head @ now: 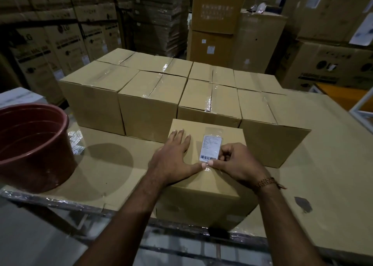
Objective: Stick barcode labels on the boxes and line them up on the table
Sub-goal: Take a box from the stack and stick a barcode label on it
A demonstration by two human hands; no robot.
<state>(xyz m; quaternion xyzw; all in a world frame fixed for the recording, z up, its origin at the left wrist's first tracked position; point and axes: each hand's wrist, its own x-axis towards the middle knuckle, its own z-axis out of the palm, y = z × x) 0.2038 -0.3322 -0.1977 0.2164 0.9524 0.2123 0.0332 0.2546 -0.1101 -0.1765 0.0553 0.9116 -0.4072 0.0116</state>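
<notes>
Two hands work the near box [203, 187] on the surface [327, 164]: left hand [173, 160] spread flat, steadying it; right hand [234, 164] pinching the barcode label [211, 148] lower edge, likely to smooth it down

A barcode label [211, 149] under clear tape is seen on top of the nearest box [203, 177]. The left hand [173, 158] is laid flat on this box, left of the label. The label's lower right corner is pinched by the right hand [236, 162]. Behind this box, taped boxes [149, 104] are lined in rows. Far left of it, a red bucket [34, 144] is placed on the table [333, 175].
</notes>
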